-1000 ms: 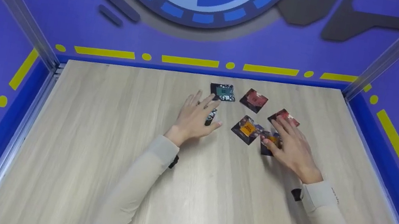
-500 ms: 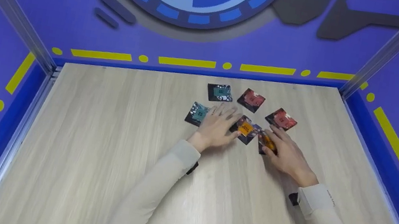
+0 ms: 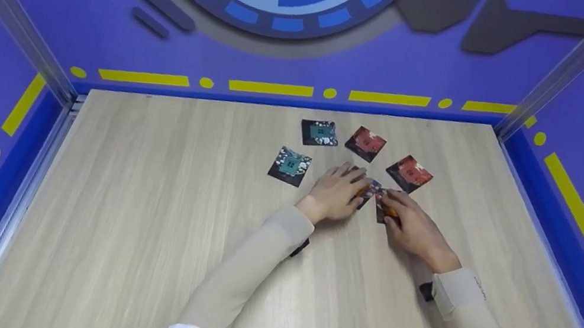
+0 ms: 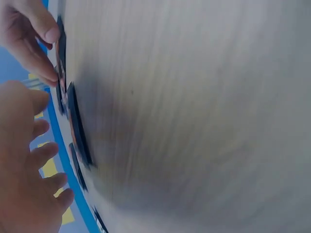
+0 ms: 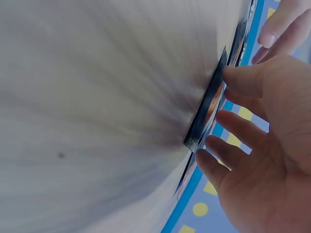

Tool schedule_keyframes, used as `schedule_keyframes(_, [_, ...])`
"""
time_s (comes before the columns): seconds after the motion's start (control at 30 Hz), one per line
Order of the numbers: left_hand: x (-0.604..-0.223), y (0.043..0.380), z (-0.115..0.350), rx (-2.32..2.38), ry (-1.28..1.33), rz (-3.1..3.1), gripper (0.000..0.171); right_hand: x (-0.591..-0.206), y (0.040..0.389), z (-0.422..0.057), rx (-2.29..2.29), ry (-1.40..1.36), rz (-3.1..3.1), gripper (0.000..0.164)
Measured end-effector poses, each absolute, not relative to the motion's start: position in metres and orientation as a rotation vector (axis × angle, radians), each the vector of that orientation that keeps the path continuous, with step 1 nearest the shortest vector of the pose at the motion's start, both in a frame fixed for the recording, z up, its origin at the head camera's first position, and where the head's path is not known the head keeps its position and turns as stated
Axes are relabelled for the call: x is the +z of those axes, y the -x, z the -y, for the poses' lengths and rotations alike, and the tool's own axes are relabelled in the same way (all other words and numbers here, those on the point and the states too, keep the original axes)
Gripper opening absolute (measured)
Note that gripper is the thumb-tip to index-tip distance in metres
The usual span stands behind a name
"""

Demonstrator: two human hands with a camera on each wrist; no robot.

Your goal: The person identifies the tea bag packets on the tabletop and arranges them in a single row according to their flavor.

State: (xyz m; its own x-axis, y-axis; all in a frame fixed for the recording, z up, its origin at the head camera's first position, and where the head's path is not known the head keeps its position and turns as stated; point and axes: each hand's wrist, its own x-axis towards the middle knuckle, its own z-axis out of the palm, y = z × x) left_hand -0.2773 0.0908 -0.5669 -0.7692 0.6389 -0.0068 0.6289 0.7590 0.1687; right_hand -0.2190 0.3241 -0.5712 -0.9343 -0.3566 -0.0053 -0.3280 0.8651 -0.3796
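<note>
In the head view my left hand [image 3: 336, 193] is held over an orange-and-black square card [image 3: 367, 191], its spread fingers covering much of it. To its right, my right hand [image 3: 420, 227] has its fingers on a second orange-and-black square card [image 3: 380, 211], partly hidden. The right wrist view shows the thumb at that card's [image 5: 206, 109] edge, the other fingers loosely bent along it. In the left wrist view the left fingers hang apart above the cards, gripping nothing; whether they touch one I cannot tell.
Two red-and-black square cards [image 3: 366, 143] [image 3: 410, 174] lie behind the hands. Two teal-and-black ones [image 3: 319, 133] [image 3: 290, 166] lie to the left. The wooden table [image 3: 151, 211] is bounded by blue-purple walls [image 3: 262, 62] with metal corner posts.
My left hand has moved right, from over the near teal card to over the left orange card. My right hand has drawn back from the red card onto the right orange card.
</note>
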Motion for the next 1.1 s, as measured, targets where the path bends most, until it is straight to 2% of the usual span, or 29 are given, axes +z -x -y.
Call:
schedule_keyframes(0.27, [-0.574, 0.279, -0.101, 0.136, -1.121, -2.883, 0.056, -0.577, 0.220, -0.325, -0.612, 0.606, -2.971, 0.050])
schedule_keyframes(0.87, [-0.574, 0.277, -0.096, 0.085, -1.064, -2.885, 0.057, -0.574, 0.224, -0.319, -0.597, 0.633, -2.993, 0.047])
schedule_keyframes(1.1, [-0.572, 0.269, -0.095, 0.115, -1.089, -2.894, 0.048, -0.573, 0.224, -0.319, -0.548, 0.589, -2.996, 0.048])
